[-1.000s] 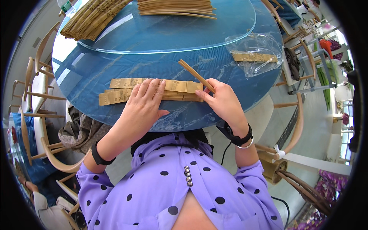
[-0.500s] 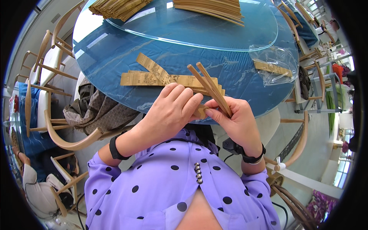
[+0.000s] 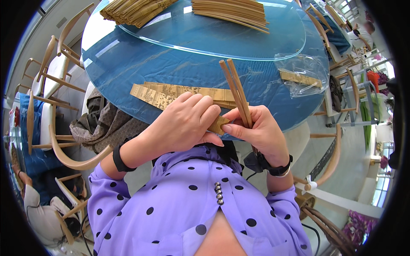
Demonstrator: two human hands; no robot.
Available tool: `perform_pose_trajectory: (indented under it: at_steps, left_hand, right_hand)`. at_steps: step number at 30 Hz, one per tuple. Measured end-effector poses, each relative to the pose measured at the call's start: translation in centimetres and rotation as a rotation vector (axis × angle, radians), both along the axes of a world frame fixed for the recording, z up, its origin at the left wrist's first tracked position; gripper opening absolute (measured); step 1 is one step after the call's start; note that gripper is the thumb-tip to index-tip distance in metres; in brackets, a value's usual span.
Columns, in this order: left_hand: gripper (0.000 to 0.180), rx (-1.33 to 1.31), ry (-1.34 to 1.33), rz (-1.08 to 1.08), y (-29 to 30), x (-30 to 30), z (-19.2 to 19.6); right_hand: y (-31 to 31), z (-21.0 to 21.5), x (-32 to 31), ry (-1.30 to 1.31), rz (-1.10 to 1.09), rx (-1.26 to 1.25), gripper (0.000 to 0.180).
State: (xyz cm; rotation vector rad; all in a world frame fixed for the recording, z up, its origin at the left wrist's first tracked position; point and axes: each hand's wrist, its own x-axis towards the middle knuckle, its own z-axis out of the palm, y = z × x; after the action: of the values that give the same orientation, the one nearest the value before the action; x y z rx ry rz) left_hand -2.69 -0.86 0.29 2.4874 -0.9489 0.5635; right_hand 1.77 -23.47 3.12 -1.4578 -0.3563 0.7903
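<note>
A gold paper chopstick sleeve with dark printing slants beneath my left hand, which is closed around it. Its near end pokes out past the fingers, just above the table's front edge. Two brown wooden chopsticks stand tilted upward in my right hand, gripped between palm and fingers. That hand's thumb and forefinger also touch the sleeve's open end. Behind the hands, more gold sleeves lie overlapped on the blue table, partly hidden by the held one and my left hand.
A glass turntable carries a stack of gold sleeves and a pile of chopsticks. To the right lies a clear plastic bag with a sleeve in it. A chair holding a patterned bag stands left of the table.
The held sleeve's far end has swung left and down. The chopsticks have turned more upright, and both hands have shifted slightly left.
</note>
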Motion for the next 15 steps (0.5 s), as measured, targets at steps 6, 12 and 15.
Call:
perform_pose_trajectory:
  at_steps: [6, 12, 15]
  left_hand:
    - [0.051, 0.059, -0.011, 0.024, -0.6, -0.2, -0.3]
    - [0.044, 0.121, -0.009, 0.078, 0.1, -0.1, -0.4]
    - [0.039, 0.134, -0.023, 0.061, 0.2, -0.2, 0.0]
  right_hand:
    - [1.0, -0.3, -0.3, 0.016, -0.002, 0.027, 0.016]
    - [1.1, -0.1, -0.2, -0.17, -0.008, -0.128, 0.013]
    - [1.1, 0.3, -0.4, -0.156, -0.004, -0.132, 0.016]
